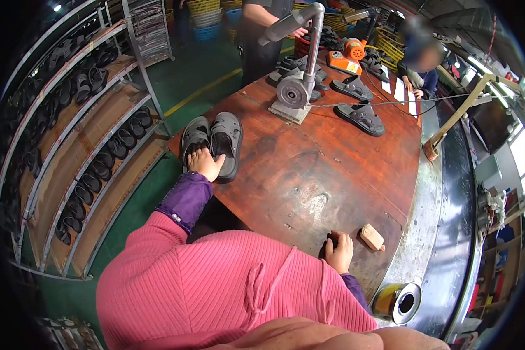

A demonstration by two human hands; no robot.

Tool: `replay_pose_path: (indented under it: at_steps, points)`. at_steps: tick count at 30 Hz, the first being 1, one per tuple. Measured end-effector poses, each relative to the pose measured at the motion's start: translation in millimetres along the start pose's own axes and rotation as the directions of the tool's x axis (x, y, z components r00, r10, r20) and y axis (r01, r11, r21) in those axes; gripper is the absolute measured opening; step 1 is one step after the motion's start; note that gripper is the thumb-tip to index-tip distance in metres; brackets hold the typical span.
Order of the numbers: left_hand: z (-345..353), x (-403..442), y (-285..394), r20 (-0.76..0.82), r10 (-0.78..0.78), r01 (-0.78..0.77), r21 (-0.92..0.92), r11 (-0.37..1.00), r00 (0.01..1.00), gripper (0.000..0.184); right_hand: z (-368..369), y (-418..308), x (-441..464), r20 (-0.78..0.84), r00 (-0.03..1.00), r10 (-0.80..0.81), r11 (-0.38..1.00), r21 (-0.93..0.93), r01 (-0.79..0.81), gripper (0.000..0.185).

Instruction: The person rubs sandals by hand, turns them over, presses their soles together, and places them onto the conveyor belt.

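A pair of dark grey sandals [230, 131] stands side by side at the left edge of the reddish wooden table. My left hand [206, 164] grips them at the heel end, its fingers reaching into the left sandal and its thumb over the inner edge of the right one. Near the table's front edge, my right hand [339, 252] rests with curled fingers on a small dark thing, mostly hidden, that I cannot make out. Just right of that hand lies a tan block [371, 237].
A metal pipe fixture [294, 93], an orange machine [351, 55] and several sandals [360, 118] occupy the table's far side. A shoe rack [93, 128] stands left. An open can [405, 302] sits front right. Two other people are beyond the table.
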State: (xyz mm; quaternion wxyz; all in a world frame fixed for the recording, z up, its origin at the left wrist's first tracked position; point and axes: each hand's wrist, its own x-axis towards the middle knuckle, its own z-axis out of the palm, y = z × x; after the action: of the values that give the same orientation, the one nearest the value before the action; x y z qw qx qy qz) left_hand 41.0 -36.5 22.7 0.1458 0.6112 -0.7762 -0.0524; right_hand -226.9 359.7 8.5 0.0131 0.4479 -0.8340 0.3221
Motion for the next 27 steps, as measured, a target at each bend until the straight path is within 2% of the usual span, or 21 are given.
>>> replay_pose_path:
  at_steps: [11,17,18,21,22,23,25,27]
  points:
    - [-5,0,-1,-0.037,-0.018,0.018,0.005,1.0,0.999,0.068,4,3,5,0.002,1.0,-0.017,1.0,0.004,0.017,0.025]
    - [-8,5,-2,0.062,-0.064,0.063,0.016,0.998,0.996,0.073,4,1,3,-0.011,1.0,-0.013,1.0,0.016,0.013,0.025]
    - [-15,10,1,0.16,-0.116,0.114,0.021,0.993,0.98,0.079,3,-1,3,-0.018,1.0,-0.011,1.0,0.011,0.011,0.024]
    - [-15,25,4,0.144,-0.15,0.157,-0.036,0.987,0.978,0.089,3,-1,4,-0.012,1.0,-0.006,1.0,-0.006,0.006,0.024]
    - [-17,33,5,0.251,-0.201,0.218,-0.042,0.975,0.947,0.09,2,0,2,-0.008,1.0,-0.004,1.0,-0.008,0.004,0.024]
    - [-30,32,15,0.266,-0.217,0.237,-0.043,0.971,0.939,0.086,1,0,1,-0.012,1.0,0.002,1.0,-0.011,-0.002,0.024]
    - [-14,40,18,0.171,-0.221,0.224,-0.001,0.974,0.96,0.076,-1,-1,-1,-0.015,1.0,0.004,1.0,-0.015,-0.004,0.024]
    - [0,54,13,0.197,-0.222,0.228,-0.008,0.974,0.955,0.066,0,-2,-1,-0.018,1.0,0.01,1.0,-0.006,-0.01,0.024]
